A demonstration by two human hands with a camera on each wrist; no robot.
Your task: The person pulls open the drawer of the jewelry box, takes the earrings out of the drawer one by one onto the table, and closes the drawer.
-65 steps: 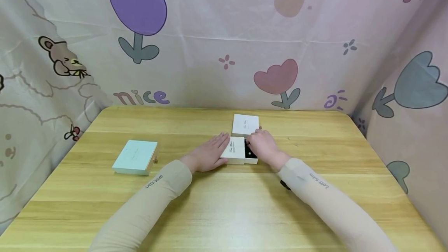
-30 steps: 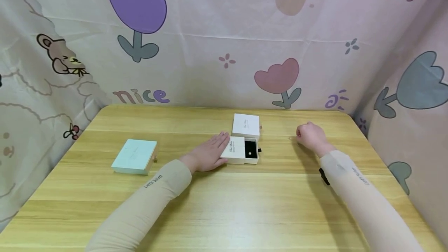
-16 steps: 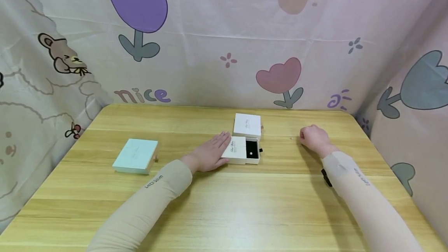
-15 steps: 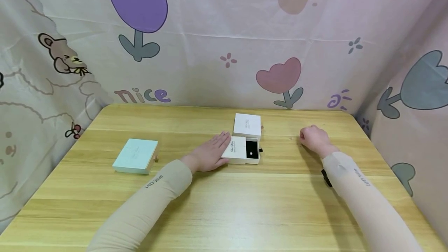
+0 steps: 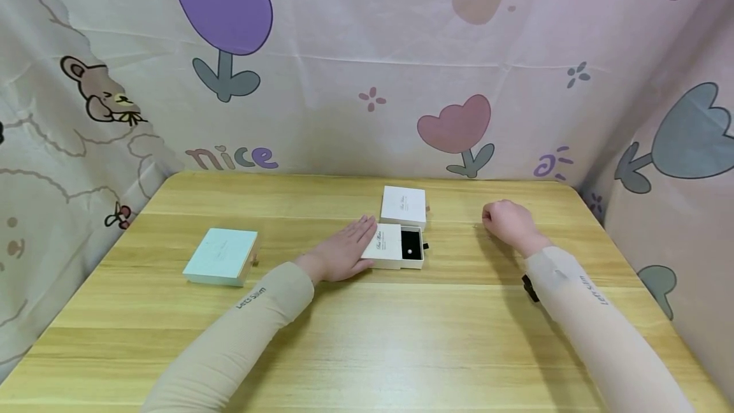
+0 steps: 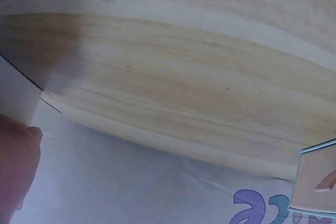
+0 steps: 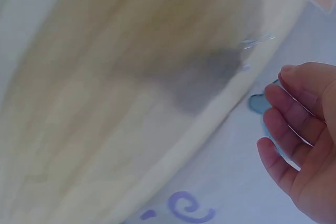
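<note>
- The left hand (image 5: pixel 343 252) lies with its fingers straight and together on the outer cover of a white, flat cardboard box with dark printed lettering (image 5: pixel 383 244); it presses or rests there and does not grip.
- This white box is on the table of light, yellowish wood (image 5: pixel 367 336), near the middle. Its drawer is partly pulled out towards the right side.
- In the drawer there is a black lining (image 5: pixel 410 238), and on it a small, white, round bead (image 5: pixel 410 252). A short black tab (image 5: pixel 425 246) sticks out from the drawer's end.
- The right hand (image 5: pixel 512 225) is well apart from the box, at the right part of the table. Its fingers are loosely bent, and in the right wrist view they show nothing held.
- Near these fingers are some tiny, transparent, shiny pieces (image 7: pixel 254 41); their exact shape I cannot tell.
- Just behind the white box is a second white box with a brownish tab (image 5: pixel 404 204); whether the two touch, I cannot tell.
- A pale mint-green box (image 5: pixel 222 255) lies farther to the left.
</note>
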